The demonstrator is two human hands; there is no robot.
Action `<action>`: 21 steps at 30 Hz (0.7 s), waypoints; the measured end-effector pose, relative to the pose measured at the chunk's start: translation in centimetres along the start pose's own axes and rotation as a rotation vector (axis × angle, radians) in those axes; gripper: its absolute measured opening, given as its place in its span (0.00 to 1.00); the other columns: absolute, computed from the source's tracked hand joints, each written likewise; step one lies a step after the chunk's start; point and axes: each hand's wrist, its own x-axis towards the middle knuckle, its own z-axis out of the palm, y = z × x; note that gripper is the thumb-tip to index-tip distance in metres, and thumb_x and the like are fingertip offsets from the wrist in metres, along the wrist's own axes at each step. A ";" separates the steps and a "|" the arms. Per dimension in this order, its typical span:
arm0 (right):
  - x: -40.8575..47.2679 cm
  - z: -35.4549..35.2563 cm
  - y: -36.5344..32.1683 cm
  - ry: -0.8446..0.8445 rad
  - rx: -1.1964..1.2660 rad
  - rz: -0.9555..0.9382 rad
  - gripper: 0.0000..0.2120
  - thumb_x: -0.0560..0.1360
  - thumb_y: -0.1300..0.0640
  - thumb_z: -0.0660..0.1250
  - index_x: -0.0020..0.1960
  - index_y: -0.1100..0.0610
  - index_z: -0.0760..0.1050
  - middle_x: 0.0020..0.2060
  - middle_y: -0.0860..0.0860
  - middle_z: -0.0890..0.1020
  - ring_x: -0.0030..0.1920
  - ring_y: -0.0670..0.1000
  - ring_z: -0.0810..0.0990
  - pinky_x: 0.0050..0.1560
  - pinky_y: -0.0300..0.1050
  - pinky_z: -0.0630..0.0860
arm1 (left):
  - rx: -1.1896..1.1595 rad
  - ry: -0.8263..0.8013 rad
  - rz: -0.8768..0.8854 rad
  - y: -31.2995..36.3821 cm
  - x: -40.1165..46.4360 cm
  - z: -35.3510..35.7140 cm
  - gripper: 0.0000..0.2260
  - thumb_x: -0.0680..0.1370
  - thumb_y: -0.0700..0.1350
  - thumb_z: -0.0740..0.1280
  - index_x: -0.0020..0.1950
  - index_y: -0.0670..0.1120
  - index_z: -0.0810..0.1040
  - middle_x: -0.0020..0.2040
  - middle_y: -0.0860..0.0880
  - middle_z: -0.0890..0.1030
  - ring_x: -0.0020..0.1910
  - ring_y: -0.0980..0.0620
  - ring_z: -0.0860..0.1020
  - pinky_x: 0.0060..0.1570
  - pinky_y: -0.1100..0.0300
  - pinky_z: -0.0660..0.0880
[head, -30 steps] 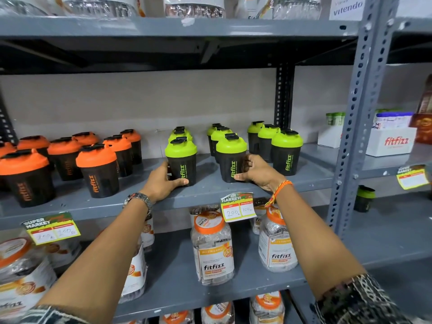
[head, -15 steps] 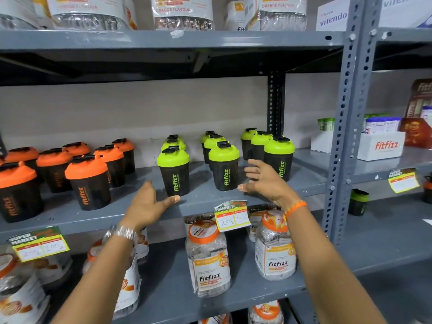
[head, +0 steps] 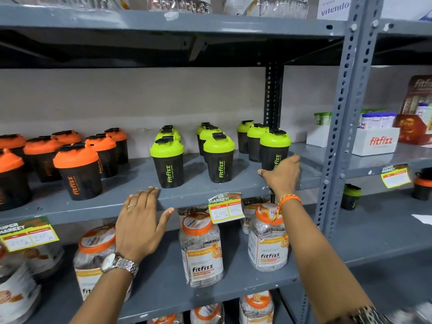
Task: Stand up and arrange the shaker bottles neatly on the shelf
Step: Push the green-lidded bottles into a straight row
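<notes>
Fingers (head: 289, 161) of the right hand (head: 281, 177) curl loosely against the front right green shaker (head: 274, 149), touching but not clasping it. Left hand (head: 140, 220) is spread flat, empty, before the shelf (head: 117, 206) edge. Green shakers stand upright in three rows; orange shakers (head: 78, 170) stand grouped to their left. Price tag (head: 225, 208) hangs from the edge.

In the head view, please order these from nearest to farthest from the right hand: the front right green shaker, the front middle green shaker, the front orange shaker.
From the right hand:
1. Front right green shaker, just at the fingers.
2. Front middle green shaker, to its left.
3. Front orange shaker, far left.
</notes>
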 end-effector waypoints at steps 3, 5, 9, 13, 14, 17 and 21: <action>0.4 0.2 0.2 0.010 -0.029 -0.006 0.40 0.61 0.58 0.83 0.63 0.67 0.63 0.60 0.66 0.77 0.63 0.66 0.76 0.57 0.53 0.76 | 0.004 0.005 0.003 -0.1 0.0 -0.1 0.35 0.80 0.66 0.47 0.75 0.44 0.71 0.73 0.43 0.76 0.71 0.41 0.74 0.77 0.45 0.65; 0.8 0.3 0.3 -0.004 -0.057 -0.015 0.36 0.63 0.59 0.81 0.62 0.66 0.64 0.58 0.66 0.78 0.61 0.66 0.78 0.53 0.51 0.76 | 0.010 0.005 0.001 0.0 0.0 -0.1 0.36 0.80 0.66 0.47 0.76 0.44 0.71 0.74 0.43 0.75 0.72 0.41 0.74 0.77 0.45 0.64; 1.0 0.5 0.6 0.001 -0.067 -0.038 0.33 0.64 0.59 0.80 0.60 0.66 0.65 0.55 0.66 0.80 0.57 0.66 0.80 0.45 0.46 0.72 | 0.019 0.001 0.000 0.1 0.0 0.0 0.36 0.79 0.66 0.47 0.76 0.44 0.71 0.73 0.43 0.76 0.72 0.41 0.74 0.76 0.45 0.64; 0.9 0.4 0.8 -0.013 -0.042 -0.041 0.34 0.64 0.59 0.81 0.60 0.66 0.65 0.55 0.65 0.80 0.57 0.67 0.80 0.43 0.44 0.69 | 0.029 0.006 -0.001 0.0 0.1 0.1 0.35 0.80 0.66 0.48 0.75 0.44 0.71 0.73 0.43 0.76 0.72 0.41 0.74 0.76 0.45 0.65; 0.9 0.3 0.7 -0.026 -0.035 -0.034 0.35 0.64 0.59 0.81 0.61 0.66 0.64 0.56 0.65 0.79 0.58 0.67 0.79 0.45 0.45 0.71 | 0.023 0.008 0.000 0.0 0.0 0.1 0.35 0.80 0.66 0.48 0.75 0.44 0.71 0.73 0.43 0.76 0.71 0.41 0.74 0.76 0.45 0.65; 0.3 -0.4 0.2 -0.053 -0.034 -0.022 0.45 0.64 0.57 0.82 0.69 0.70 0.59 0.63 0.67 0.74 0.65 0.67 0.74 0.59 0.52 0.74 | 0.008 -0.006 0.014 -0.1 0.0 0.0 0.36 0.80 0.67 0.47 0.75 0.44 0.71 0.73 0.44 0.76 0.72 0.42 0.74 0.76 0.45 0.65; -4.4 -1.0 -1.8 0.112 0.100 -0.122 0.55 0.66 0.59 0.80 0.78 0.68 0.47 0.71 0.67 0.66 0.71 0.67 0.65 0.72 0.55 0.60 | -0.118 -0.021 0.036 -0.7 0.1 -1.1 0.30 0.80 0.63 0.54 0.74 0.47 0.73 0.72 0.47 0.77 0.71 0.45 0.75 0.73 0.49 0.67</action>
